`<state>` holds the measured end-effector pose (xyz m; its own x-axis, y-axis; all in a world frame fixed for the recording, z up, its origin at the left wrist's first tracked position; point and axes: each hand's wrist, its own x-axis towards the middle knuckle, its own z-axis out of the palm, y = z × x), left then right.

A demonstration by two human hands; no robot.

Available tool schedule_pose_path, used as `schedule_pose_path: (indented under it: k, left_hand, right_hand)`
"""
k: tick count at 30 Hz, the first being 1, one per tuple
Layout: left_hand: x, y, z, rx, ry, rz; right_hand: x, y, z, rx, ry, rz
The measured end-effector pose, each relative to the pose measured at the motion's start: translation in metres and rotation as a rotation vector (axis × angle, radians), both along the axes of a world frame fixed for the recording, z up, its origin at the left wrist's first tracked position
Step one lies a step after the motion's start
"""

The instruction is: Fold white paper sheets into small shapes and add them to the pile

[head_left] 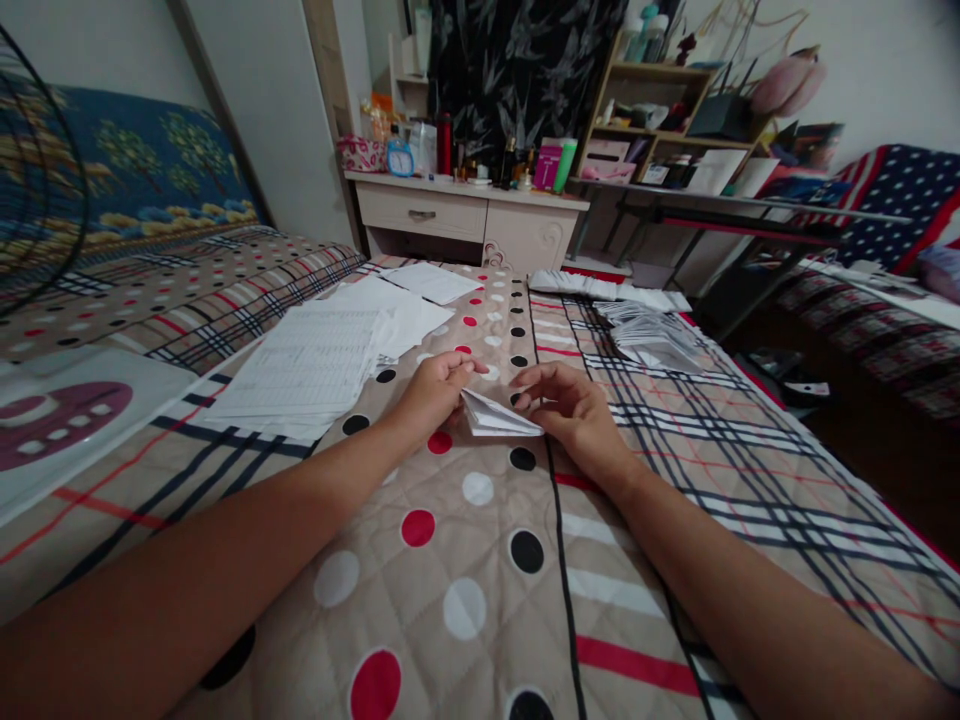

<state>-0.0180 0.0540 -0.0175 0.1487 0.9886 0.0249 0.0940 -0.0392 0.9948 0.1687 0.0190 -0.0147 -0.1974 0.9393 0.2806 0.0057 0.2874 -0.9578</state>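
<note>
Left hand [436,388] pinches 1 end of a folded white paper [501,418], apparently steadying it over the polka-dot quilt [420,625]; right hand [576,412] meets the other, grip unclear.

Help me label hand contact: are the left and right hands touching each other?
Apart: in the head view, bedspread shows in a gap between the fingertips of the left hand and right hand.

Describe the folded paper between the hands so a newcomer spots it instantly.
On the patterned bedspread, find the left hand and right hand. Between them is a small folded white paper. Unlike the flat sheets on the left and the papers piled on the right, it alone lies between the hands.
</note>
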Motion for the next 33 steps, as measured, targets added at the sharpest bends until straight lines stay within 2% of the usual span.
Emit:
schedule_pose_path:
  k: [4,8,10,13,16,19,22,26,33]
  left_hand:
    - [0.0,0.001,0.001,-0.031,-0.054,-0.013]
    - [0.001,-0.001,-0.001,0.029,0.073,-0.046]
    - [0.002,-0.003,-0.002,0.071,0.128,-0.096]
    - [0.001,-0.006,-0.003,0.145,0.128,-0.118]
    - [0.001,-0.01,-0.001,0.236,0.144,-0.124]
    - [0.003,-0.013,0.001,0.291,0.149,-0.199]
    - [0.007,-0.014,0.0,0.215,0.16,-0.32]
    - [0.009,-0.013,-0.001,0.079,0.09,-0.424]
    - [0.008,-0.013,0.004,-0.022,-0.02,-0.477]
  right_hand:
    - [-0.001,0.002,0.0,0.067,-0.083,0.087]
    - [-0.003,0.002,0.003,0.183,-0.122,0.101]
    - [-0.003,0.001,0.004,0.125,-0.102,0.054]
    - [-0.003,-0.001,0.003,-0.042,-0.009,-0.009]
    - [-0.003,-0.003,0.002,-0.158,0.049,-0.01]
    - [-0.003,-0.003,0.001,-0.23,-0.007,0.038]
    - [-0.004,-0.004,0.0,-0.244,-0.089,0.102]
    - [-0.003,-0.005,0.0,-0.248,-0.066,0.053]
    - [-0.003,-0.004,0.003,-0.186,-0.039,-0.039]
